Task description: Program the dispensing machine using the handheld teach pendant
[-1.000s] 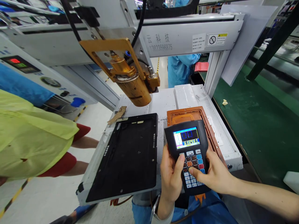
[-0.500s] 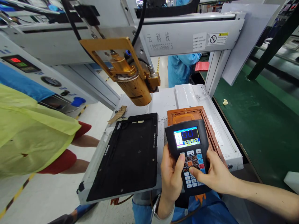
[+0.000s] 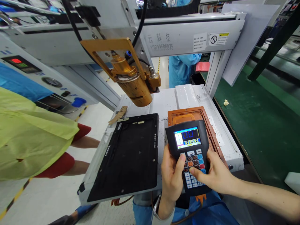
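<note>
A black handheld controller [image 3: 172,136] with a lit colour screen and rows of keys is held upright between both hands. My left hand [image 3: 172,179] grips its left side, the thumb lying near the upper keys. From the right, my right hand [image 3: 217,175] wraps the other edge, with its thumb tip on a key in the middle of the keypad. The fingers behind the controller are hidden. Just beyond it lies an orange-brown fixture plate [image 3: 206,114], partly covered by the controller. To the left of my hands is a flat black tray [image 3: 131,159].
Above the worktable [image 3: 161,97] hangs a gold cylindrical dispensing head [image 3: 138,90] on a grey gantry [image 3: 182,34]. A cardboard strip [image 3: 118,115] lies behind the black tray. A person in a yellow garment [image 3: 35,131] stands at left, another in blue [image 3: 180,70] beyond. Green surface [image 3: 257,125] at right.
The person in the yellow garment has shifted slightly to the left. My hands and the controller stay in the same place.
</note>
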Demonstrator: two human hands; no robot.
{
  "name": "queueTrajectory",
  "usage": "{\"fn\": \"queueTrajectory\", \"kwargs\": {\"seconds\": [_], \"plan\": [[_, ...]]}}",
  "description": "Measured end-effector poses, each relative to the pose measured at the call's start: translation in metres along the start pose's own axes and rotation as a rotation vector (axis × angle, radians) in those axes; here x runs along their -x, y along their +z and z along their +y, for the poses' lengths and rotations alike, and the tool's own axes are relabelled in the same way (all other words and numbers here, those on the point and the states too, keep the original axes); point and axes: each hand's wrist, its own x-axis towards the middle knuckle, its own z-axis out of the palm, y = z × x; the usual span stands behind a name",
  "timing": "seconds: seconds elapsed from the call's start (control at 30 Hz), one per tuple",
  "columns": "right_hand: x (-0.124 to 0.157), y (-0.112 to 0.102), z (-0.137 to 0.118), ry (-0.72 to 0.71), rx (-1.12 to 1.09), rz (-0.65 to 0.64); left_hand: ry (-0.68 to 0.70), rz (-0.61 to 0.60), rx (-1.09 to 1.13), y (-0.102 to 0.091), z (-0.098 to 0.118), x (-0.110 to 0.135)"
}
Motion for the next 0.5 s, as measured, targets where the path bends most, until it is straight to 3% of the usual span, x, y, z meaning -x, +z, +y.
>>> {"fn": "queueTrajectory", "kwargs": {"seconds": [0.5], "plan": [[0.0003,0.0006,0.0059,-0.026,0.05,0.031,0.0,0.023,-0.018,0.0017,0.002,-0.0006]]}}
